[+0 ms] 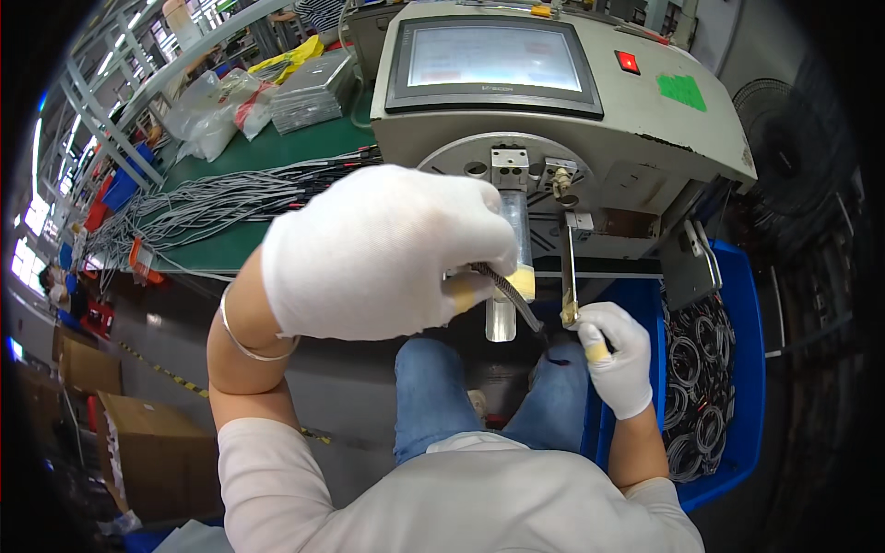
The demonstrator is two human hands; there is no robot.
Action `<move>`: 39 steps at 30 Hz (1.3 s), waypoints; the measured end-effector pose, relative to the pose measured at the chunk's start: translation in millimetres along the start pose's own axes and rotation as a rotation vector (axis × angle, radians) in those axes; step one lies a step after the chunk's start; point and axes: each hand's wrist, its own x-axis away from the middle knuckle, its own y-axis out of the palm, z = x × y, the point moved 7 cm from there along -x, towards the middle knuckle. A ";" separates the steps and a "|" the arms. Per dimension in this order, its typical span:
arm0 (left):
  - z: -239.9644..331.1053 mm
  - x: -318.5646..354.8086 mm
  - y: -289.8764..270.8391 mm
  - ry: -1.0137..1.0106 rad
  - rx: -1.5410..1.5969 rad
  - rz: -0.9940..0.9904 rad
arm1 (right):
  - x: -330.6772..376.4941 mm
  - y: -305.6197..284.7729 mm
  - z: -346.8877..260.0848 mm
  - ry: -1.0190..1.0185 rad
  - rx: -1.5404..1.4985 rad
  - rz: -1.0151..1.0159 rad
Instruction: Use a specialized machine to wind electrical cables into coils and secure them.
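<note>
My left hand point(387, 253), in a white cotton glove, is closed around a dark grey braided cable point(527, 313). The cable's free end hangs down to the right, with a dark thin tip. Under that hand, a shiny metal post point(501, 323) projects toward me from the machine's round plate point(461, 152). My right hand point(619, 358), gloved too, has its fingers closed at the lower end of a narrow metal bar point(569, 263) with yellowish tape at its tip. Yellow wrapping shows on a finger of each glove. The rest of the cable is hidden behind my left hand.
A beige machine point(687, 147) with a screen point(493, 57) and a lit red switch point(627, 62) stands ahead. Many grey cables point(221, 198) lie on the green bench at left. A blue bin point(742, 387) of coiled cables is at right; cardboard boxes point(152, 452) stand lower left.
</note>
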 end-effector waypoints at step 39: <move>-90.3 33.5 65.8 -0.413 0.594 0.784 | -98.6 -10.7 5.9 -0.050 -0.116 0.500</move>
